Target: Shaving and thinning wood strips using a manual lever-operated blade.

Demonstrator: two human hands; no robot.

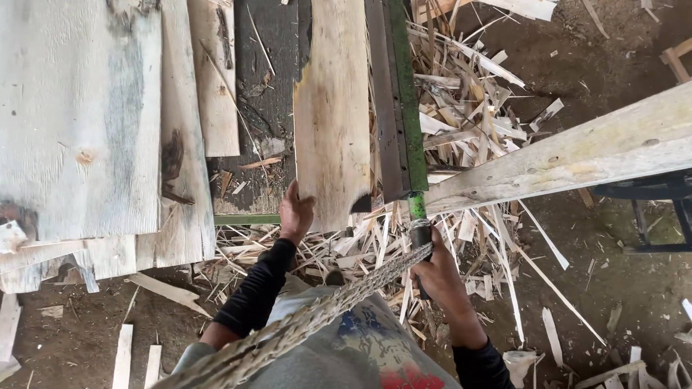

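My left hand (295,213) grips the near left corner of a pale wooden slab (331,115) that lies lengthwise on a dark work table (267,86). Along the slab's right side runs a long green metal bar (404,94) with a dark steel edge. My right hand (435,268) is closed around the dark handle (419,232) at the near end of that bar. A frayed braided rope (324,310) stretches from the handle back toward my body.
Wide grey-white boards (79,115) are stacked on the left. A long plank (577,155) slants in from the right, above a dark metal stand (656,209). Several wood offcuts and splinters (468,108) litter the dirt floor (613,302).
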